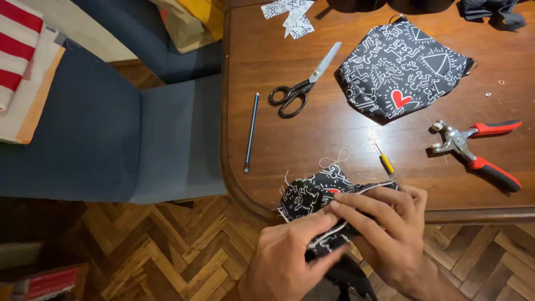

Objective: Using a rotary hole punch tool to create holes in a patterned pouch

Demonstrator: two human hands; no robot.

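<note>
Both my hands hold a small piece of black fabric with white drawings (311,195) over the table's near edge. My left hand (287,256) pinches its lower end from below. My right hand (387,234) lies over its right side, fingers pressed along a white seam. Loose threads hang off the fabric. A yellow-handled seam ripper (385,161) lies on the table just beyond my right hand; its lower part is hidden by my fingers.
On the wooden table (345,128) lie black-handled scissors (304,83), a blue pencil (251,131), a black printed pouch with a red heart (398,69), red-handled pliers (479,147), fabric scraps (290,17) and small metal eyelets (488,94). A blue upholstered chair (111,139) stands left, over parquet floor.
</note>
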